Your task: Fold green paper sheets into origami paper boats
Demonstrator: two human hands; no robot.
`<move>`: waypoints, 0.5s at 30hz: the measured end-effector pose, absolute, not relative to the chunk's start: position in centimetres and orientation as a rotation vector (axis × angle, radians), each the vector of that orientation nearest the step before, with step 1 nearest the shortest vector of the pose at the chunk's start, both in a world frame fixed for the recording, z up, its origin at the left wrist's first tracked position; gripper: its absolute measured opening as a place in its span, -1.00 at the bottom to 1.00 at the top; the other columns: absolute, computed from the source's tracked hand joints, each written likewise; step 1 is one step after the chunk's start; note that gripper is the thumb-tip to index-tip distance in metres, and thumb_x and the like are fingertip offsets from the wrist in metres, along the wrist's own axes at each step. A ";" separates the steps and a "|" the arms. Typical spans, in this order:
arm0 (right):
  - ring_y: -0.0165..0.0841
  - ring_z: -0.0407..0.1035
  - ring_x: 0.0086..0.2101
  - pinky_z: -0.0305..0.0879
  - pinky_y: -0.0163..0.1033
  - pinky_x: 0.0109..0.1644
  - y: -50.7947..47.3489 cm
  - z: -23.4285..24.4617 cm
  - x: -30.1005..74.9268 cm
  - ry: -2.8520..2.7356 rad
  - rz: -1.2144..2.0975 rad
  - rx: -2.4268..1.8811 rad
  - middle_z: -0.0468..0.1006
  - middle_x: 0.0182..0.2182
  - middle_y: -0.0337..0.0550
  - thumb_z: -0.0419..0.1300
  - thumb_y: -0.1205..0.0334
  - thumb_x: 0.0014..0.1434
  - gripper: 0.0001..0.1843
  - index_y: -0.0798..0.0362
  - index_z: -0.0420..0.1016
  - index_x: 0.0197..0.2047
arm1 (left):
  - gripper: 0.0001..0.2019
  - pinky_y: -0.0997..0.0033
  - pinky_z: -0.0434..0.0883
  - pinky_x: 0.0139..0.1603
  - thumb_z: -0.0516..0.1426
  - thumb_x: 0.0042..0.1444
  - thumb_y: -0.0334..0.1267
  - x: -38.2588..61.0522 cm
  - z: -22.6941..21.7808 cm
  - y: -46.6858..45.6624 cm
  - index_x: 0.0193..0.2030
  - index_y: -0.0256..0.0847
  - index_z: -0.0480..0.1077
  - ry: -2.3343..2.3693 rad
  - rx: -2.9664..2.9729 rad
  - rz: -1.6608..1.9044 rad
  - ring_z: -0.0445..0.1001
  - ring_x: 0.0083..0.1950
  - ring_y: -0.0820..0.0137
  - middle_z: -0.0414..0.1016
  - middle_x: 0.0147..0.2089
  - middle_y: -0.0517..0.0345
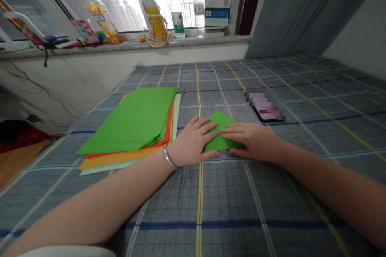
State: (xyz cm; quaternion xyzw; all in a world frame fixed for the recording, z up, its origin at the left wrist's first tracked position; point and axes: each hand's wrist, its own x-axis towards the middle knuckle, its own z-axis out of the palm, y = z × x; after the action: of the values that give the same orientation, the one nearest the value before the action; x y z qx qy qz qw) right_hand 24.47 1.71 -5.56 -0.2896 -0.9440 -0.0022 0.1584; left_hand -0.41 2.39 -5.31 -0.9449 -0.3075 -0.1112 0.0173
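A small folded green paper (222, 128) lies on the checked grey cloth (211, 200) in the middle. My left hand (193, 141), with a silver bangle on the wrist, lies flat on the paper's left part, fingers stretched out. My right hand (251, 140) rests on its right part, fingers pressed flat and pointing left, touching the left hand's fingertips. Both hands press the paper down; neither grips it.
A stack of coloured sheets (132, 128), green on top with orange and pale ones under it, lies to the left. A phone (265, 106) lies behind the right hand. Bottles (176, 12) and boxes (217, 12) stand on the windowsill.
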 end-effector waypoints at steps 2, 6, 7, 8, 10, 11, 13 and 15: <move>-0.12 0.44 0.02 0.38 -0.01 0.08 1.6 -5.5 24.5 -2.717 -0.050 -0.843 0.56 0.03 0.02 0.18 0.12 0.19 -0.59 0.07 0.51 0.08 | -0.33 -0.10 0.13 0.31 0.06 0.18 0.21 -0.3 -5.1 2.2 0.28 -0.22 0.26 -0.890 -2.955 -0.309 0.21 0.30 0.03 0.31 0.29 -0.08; -0.15 0.48 -0.04 0.39 -0.04 0.03 1.4 -5.3 24.5 -2.761 -0.143 -0.870 0.56 0.02 0.02 0.10 0.27 0.20 -0.64 0.08 0.53 0.04 | -0.44 0.04 0.31 0.16 0.03 0.24 0.13 -0.2 -4.6 2.0 0.22 -0.21 0.34 -0.890 -2.935 -0.214 0.36 0.14 0.10 0.41 0.17 -0.06; -0.15 0.48 -0.06 0.39 -0.05 0.02 1.3 -5.3 24.5 -2.762 -0.148 -0.888 0.58 0.00 0.01 0.09 0.29 0.20 -0.65 0.08 0.55 0.01 | -0.50 0.07 0.34 0.12 0.02 0.27 0.07 -0.2 -4.5 2.0 0.19 -0.21 0.36 -0.885 -2.921 -0.196 0.38 0.10 0.12 0.44 0.12 -0.05; -0.16 0.50 -0.08 0.39 -0.06 -0.01 1.2 -5.1 24.5 -2.755 -0.143 -0.915 0.60 -0.03 -0.01 0.08 0.29 0.20 -0.67 0.06 0.57 -0.03 | -0.56 0.09 0.36 0.08 0.01 0.30 0.01 -0.2 -4.4 1.9 0.16 -0.21 0.39 -0.877 -2.906 -0.181 0.40 0.07 0.15 0.47 0.08 -0.04; -0.19 0.52 -0.16 0.40 -0.11 -0.10 1.1 -4.9 24.6 -2.716 -0.110 -0.991 0.64 -0.13 -0.07 0.08 0.28 0.21 -0.72 0.00 0.60 -0.12 | -0.63 0.16 0.39 0.01 -0.02 0.32 -0.09 -0.1 -4.3 1.8 0.10 -0.21 0.43 -0.866 -2.883 -0.168 0.43 0.00 0.20 0.50 -0.01 -0.03; -0.21 0.53 -0.20 0.39 -0.14 -0.15 1.0 -4.7 24.6 -2.688 -0.092 -1.033 0.66 -0.19 -0.10 0.09 0.26 0.21 -0.74 -0.03 0.61 -0.17 | -0.66 0.18 0.40 -0.02 -0.02 0.33 -0.12 -0.1 -4.2 1.7 0.07 -0.21 0.44 -0.869 -2.876 -0.171 0.44 -0.02 0.21 0.51 -0.04 -0.02; -0.23 0.53 -0.27 0.36 -0.18 -0.24 1.1 -4.5 24.6 -2.645 -0.072 -1.101 0.66 -0.28 -0.14 0.09 0.24 0.22 -0.76 -0.06 0.62 -0.23 | -0.70 0.23 0.40 -0.06 -0.01 0.32 -0.16 0.0 -4.2 1.6 0.00 -0.21 0.47 -0.901 -2.861 -0.185 0.45 -0.06 0.24 0.51 -0.10 0.00; -0.24 0.52 -0.29 0.32 -0.19 -0.28 1.2 -4.5 24.7 -2.637 -0.076 -1.142 0.66 -0.31 -0.16 0.08 0.20 0.24 -0.75 -0.06 0.61 -0.26 | -0.72 0.26 0.41 -0.13 0.00 0.31 -0.17 0.1 -4.0 1.7 -0.09 -0.21 0.50 -0.978 -2.829 -0.192 0.46 -0.12 0.25 0.51 -0.17 0.01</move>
State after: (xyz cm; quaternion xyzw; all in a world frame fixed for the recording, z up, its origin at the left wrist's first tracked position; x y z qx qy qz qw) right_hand 24.67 1.24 -4.45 -0.3937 -0.9092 -0.0263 0.1330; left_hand 0.12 1.66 -4.05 -0.9409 -0.3251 -0.0638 0.0709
